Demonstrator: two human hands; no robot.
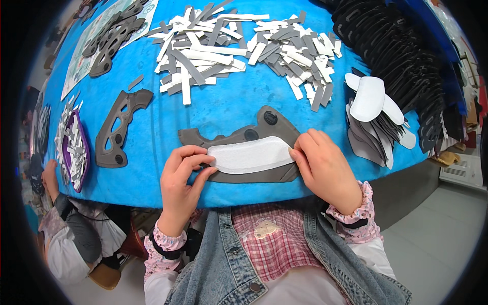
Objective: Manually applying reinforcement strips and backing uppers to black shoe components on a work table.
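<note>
A white curved fabric-like pad (251,155) lies over a dark grey moulded foam piece (239,176) in front of me. Pinched at the pad's left end are the fingers of my left hand (183,175). My right hand (325,165) grips its right end between thumb and fingers. Above the pad, the foam piece shows round black discs, one near its top right. Whether the pad touches the foam along its whole length cannot be seen.
Heaps of white and grey strips (203,51) spread across the blue table (152,178). To the right sit a stack of similar pads (368,101) and rows of black pieces (391,61). Another foam piece (109,129), a purple-rimmed basket (84,147) and a co-worker's hand (50,178) are at left.
</note>
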